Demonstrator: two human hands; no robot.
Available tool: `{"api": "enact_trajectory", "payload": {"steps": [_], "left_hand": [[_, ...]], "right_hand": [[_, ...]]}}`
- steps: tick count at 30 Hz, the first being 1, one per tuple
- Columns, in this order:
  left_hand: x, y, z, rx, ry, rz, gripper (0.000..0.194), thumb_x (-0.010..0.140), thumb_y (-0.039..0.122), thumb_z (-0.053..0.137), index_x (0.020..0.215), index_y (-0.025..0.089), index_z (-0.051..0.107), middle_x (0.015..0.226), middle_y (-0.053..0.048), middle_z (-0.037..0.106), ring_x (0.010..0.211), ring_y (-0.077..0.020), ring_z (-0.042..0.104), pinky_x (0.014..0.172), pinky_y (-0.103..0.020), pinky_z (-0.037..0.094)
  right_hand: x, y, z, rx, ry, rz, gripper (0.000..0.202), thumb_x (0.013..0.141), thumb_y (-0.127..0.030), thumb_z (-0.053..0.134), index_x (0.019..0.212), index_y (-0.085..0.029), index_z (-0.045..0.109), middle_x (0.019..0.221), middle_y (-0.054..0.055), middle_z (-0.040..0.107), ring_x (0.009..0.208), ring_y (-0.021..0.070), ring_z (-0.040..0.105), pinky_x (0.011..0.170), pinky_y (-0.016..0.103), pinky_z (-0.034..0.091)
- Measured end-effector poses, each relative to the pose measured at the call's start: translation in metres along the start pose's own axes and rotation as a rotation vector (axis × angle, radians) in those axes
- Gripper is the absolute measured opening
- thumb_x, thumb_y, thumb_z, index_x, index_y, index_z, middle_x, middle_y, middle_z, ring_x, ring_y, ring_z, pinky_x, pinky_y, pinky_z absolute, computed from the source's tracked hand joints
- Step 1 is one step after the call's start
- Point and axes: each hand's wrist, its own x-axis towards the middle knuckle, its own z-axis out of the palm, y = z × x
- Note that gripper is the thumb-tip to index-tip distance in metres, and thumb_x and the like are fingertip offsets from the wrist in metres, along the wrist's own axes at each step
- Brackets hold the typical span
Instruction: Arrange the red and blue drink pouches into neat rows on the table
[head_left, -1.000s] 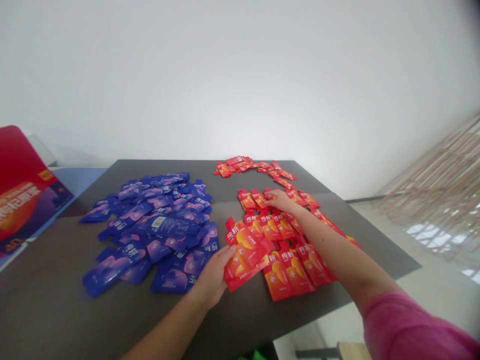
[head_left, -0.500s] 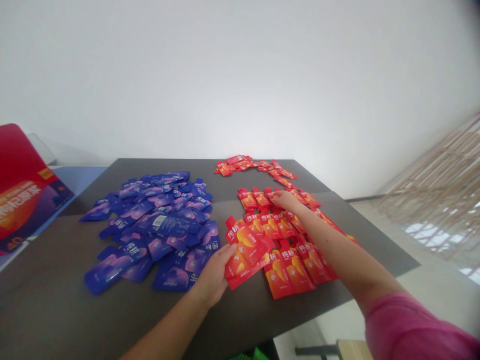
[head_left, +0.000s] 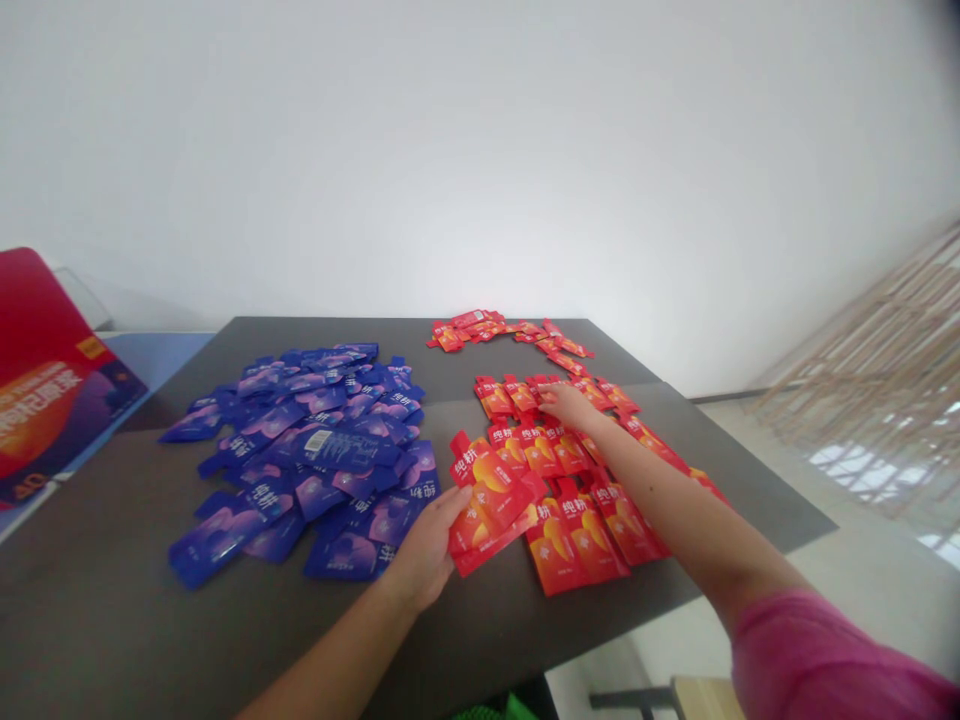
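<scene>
Several overlapping red pouches (head_left: 487,492) are pinched in my left hand (head_left: 431,545), thumb on top, above the table's middle. My right hand (head_left: 566,403) reaches over rows of red pouches (head_left: 574,540) on the right. Its fingers are at a pouch in the back row, bent downward; whether they grip it or only touch it is too small to tell. The rows lie close together, with spouts pointing away from me. My right forearm covers part of the rows.
A large heap of blue pouches (head_left: 322,445) covers the left of the dark table (head_left: 450,650). Loose red pouches (head_left: 472,328) lie at the far edge. A red printed box (head_left: 45,390) stands at the left, and a wooden rack (head_left: 885,370) is at the right.
My right hand has shifted slightly left and down over the back row. My left hand keeps its hold on the red pouches, almost unmoved.
</scene>
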Motion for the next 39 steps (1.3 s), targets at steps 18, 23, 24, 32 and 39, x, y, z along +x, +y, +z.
{"api": "enact_trajectory", "payload": {"steps": [18,23,24,32,39], "left_hand": [[0.000,-0.001,-0.001,0.004,0.004,-0.006,0.023,0.089,0.020,0.061,0.109,0.011,0.065,0.101,-0.013,0.074,0.093,-0.0246,0.072,0.085,-0.035,0.058],[0.000,-0.001,-0.001,0.012,0.016,0.007,0.022,0.090,0.020,0.059,0.108,0.011,0.066,0.100,-0.012,0.074,0.091,-0.0240,0.072,0.084,-0.035,0.058],[0.000,-0.001,-0.001,0.012,0.011,0.009,0.021,0.090,0.020,0.059,0.108,0.011,0.066,0.100,-0.012,0.074,0.091,-0.0240,0.072,0.084,-0.035,0.058],[0.001,-0.002,-0.002,0.005,0.000,0.004,0.023,0.088,0.020,0.062,0.110,0.012,0.065,0.100,-0.012,0.074,0.092,-0.0240,0.072,0.084,-0.034,0.059],[0.000,-0.002,-0.002,0.022,-0.005,0.004,0.020,0.089,0.021,0.060,0.106,0.013,0.066,0.100,-0.011,0.074,0.092,-0.0239,0.072,0.084,-0.034,0.058]], "right_hand": [[-0.004,-0.014,-0.001,-0.084,0.028,-0.009,0.029,0.089,-0.031,0.058,0.116,-0.027,0.068,0.120,0.004,0.069,0.113,0.0224,0.061,0.097,0.030,0.043],[-0.002,0.005,-0.007,-0.050,0.094,0.076,0.034,0.094,-0.027,0.048,0.122,-0.018,0.064,0.129,0.012,0.062,0.120,0.0235,0.057,0.101,0.032,0.040],[-0.002,0.007,-0.006,-0.035,0.080,0.067,0.034,0.093,-0.026,0.049,0.123,-0.018,0.063,0.130,0.011,0.062,0.119,0.0224,0.057,0.101,0.031,0.040],[-0.009,0.005,0.007,0.038,-0.038,0.012,0.031,0.084,-0.010,0.057,0.113,-0.019,0.066,0.116,0.007,0.069,0.104,0.0174,0.064,0.092,0.026,0.045],[-0.013,0.003,0.002,0.110,-0.013,0.037,0.032,0.081,-0.013,0.062,0.112,-0.019,0.067,0.113,0.007,0.071,0.103,0.0188,0.065,0.093,0.027,0.046]]}}
